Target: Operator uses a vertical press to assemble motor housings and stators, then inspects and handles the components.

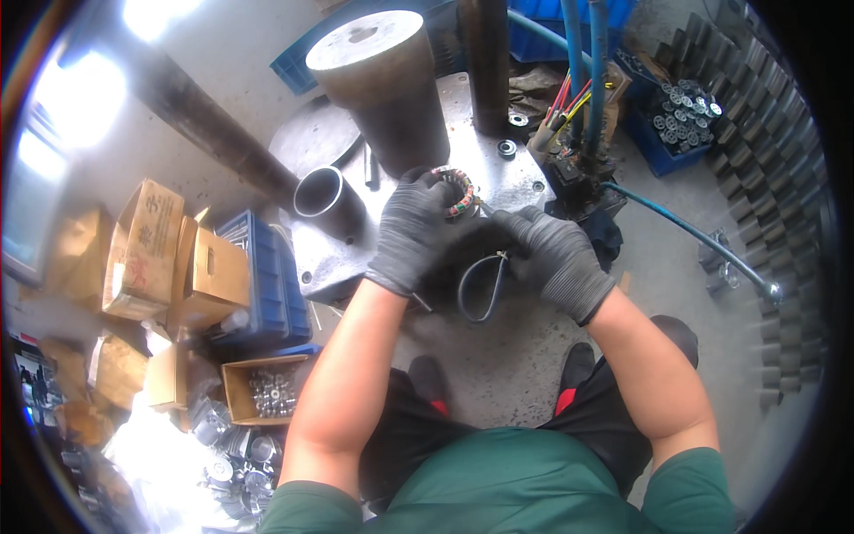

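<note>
In a grey work glove, my left hand (pixel 412 230) is closed round the side of a ring-shaped coil (pixel 463 193) with red, green and white segments. The coil is held over the near edge of the metal press table (pixel 418 200). My right hand (pixel 556 258), gloved alike, reaches to the coil's right side with fingers pinched together. Whatever sits at its fingertips is too small to make out. Below and between the hands hangs a loop of dark cable (pixel 480 319), gathered at its top by a pale tie.
A tall steel cylinder (pixel 391 116) and a short hollow tube (pixel 329 209) stand on the table between upright columns. Cartons (pixel 142 249) and a blue crate (pixel 271 285) sit left. A blue bin of metal parts (pixel 672 160) and stacked grey laminations (pixel 756 160) are right.
</note>
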{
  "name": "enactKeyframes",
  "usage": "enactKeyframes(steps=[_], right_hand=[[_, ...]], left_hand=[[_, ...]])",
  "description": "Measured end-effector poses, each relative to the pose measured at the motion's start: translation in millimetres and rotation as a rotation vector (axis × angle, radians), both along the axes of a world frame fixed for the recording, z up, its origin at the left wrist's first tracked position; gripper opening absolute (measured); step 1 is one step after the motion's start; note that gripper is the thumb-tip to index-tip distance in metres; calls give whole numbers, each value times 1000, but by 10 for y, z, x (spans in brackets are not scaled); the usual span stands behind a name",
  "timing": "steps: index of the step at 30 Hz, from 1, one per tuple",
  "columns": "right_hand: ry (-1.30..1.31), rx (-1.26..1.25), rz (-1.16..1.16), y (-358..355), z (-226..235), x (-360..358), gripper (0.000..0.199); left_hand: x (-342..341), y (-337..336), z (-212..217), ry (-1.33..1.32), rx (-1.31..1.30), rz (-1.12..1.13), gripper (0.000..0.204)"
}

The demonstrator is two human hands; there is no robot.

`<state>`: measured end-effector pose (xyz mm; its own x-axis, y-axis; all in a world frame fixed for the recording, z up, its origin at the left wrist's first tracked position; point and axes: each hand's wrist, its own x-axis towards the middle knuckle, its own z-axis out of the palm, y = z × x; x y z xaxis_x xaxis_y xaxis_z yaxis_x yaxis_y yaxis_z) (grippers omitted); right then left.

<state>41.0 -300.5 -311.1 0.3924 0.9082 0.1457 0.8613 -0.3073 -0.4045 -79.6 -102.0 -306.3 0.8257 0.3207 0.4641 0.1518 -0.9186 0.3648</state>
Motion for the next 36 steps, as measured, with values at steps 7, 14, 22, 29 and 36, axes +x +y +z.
enactKeyframes(steps=[7, 14, 22, 29, 36], right_hand=[[-64, 304, -33, -62, -4, 38, 59], [-102, 370, 127, -346, 188, 61, 55], [-90, 367, 349, -579, 321, 18, 49], [-205, 224, 415, -756, 428, 31, 57], [-111, 299, 331, -902, 486, 161, 50]], left_hand=[[-125, 115, 11, 58, -37, -121, 42], [-282, -119, 114, -181, 69, -143, 65], [-436, -772, 208, -122, -1102, -247, 50], [-339, -729, 21, -124, -1114, -172, 22], [-345, -619, -40, 44, -998, -58, 25]])
